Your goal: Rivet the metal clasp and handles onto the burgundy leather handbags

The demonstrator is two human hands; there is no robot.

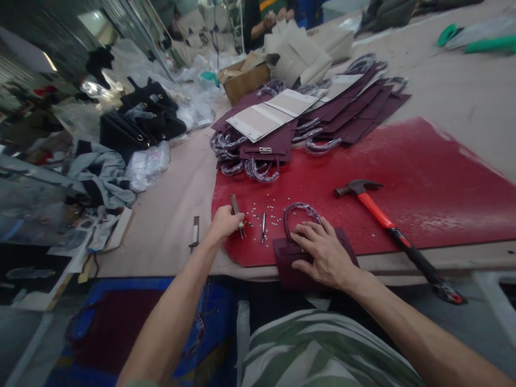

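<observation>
My left hand (224, 222) is closed round a narrow metal punch (234, 203) with thin prongs at its lower end, held over the left edge of the red mat (407, 183). Under my right hand (324, 255) lies a burgundy handbag panel (288, 266) at the table's front edge. The fingers of that hand are spread flat on the panel, by its plastic-wrapped handle (287, 217). A slim metal rod (263, 228) and several tiny metal bits (274, 219) lie on the mat between my hands.
A claw hammer (377, 209) lies right of the panel, its grip past the table edge. Burgundy panels (350, 115) are piled behind, beside a cardboard box (246, 85). Another metal tool (195, 234) lies at left, black bags (139, 121) farther back. Another person's hands (278, 17) show across the table.
</observation>
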